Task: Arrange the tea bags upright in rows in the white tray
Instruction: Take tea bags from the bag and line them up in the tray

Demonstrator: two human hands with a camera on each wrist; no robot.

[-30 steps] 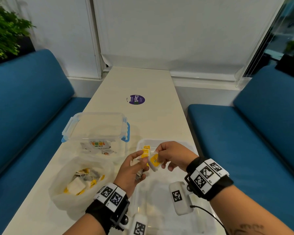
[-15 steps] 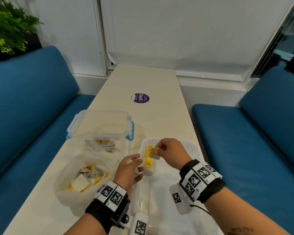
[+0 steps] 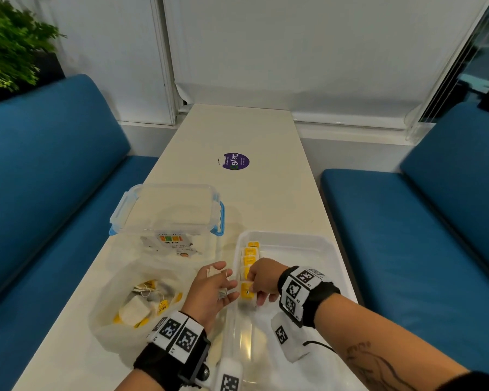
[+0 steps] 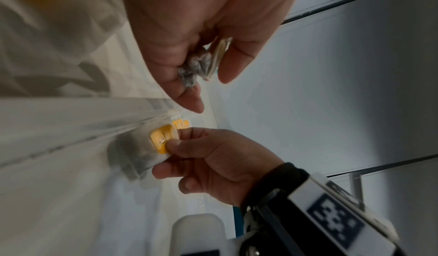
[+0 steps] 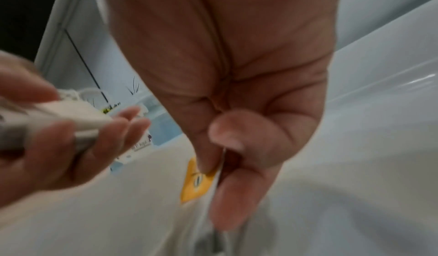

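The right hand pinched a yellow-tagged tea bag at the near end of the row of tea bags standing along the white tray's left wall. The left hand, just beside the tray, gripped spare tea bags in curled fingers.
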